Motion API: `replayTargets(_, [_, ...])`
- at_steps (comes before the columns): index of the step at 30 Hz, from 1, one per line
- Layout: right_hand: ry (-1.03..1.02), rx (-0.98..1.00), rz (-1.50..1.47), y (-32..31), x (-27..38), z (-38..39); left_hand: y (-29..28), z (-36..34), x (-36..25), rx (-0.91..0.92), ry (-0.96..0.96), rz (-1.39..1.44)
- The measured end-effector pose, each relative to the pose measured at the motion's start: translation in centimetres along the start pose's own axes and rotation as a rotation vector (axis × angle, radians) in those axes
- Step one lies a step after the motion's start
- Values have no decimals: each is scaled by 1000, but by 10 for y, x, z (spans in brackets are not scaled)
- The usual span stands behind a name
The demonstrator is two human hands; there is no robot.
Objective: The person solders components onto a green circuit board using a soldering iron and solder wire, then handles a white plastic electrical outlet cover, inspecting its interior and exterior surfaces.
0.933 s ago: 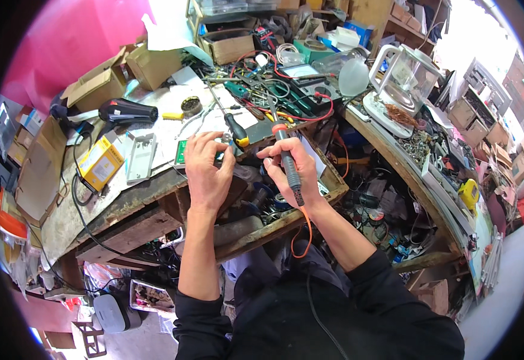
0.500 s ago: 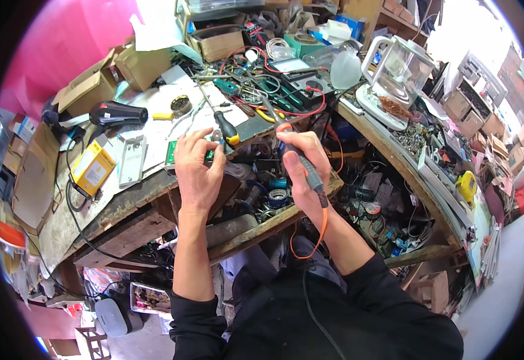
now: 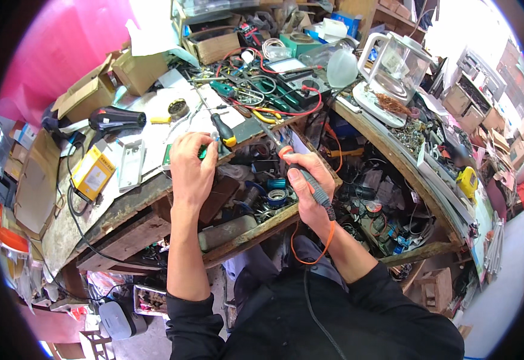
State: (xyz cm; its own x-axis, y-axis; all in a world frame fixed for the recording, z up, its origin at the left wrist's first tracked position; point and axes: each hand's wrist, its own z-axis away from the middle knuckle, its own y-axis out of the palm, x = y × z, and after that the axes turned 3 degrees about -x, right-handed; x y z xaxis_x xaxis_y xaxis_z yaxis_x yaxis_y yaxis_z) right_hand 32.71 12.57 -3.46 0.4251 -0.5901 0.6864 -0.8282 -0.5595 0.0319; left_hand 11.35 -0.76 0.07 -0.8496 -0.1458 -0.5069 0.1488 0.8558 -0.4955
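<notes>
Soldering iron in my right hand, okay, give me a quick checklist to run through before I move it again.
1. Soldering iron gripped: ok, the right hand is closed round its handle.
2. Tip away from the left hand: ok, there is a visible gap between them.
3. Tip clear of the red cable: cannot tell, they show close together.
4. Circuit board steadied: cannot tell, the left hand covers most of it.
5. Screwdriver out of the way: not ok, it lies right beside the left hand.
6. Iron hot: cannot tell, nothing visible shows it.
</notes>
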Motion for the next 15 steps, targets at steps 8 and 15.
replayTargets(8, [-37,11,1,0,-4,1,-2,-6,14,-28,-46,222])
replayTargets(15, [-105,43,1,9,-3,-2,1,-18,16,88,-25,245])
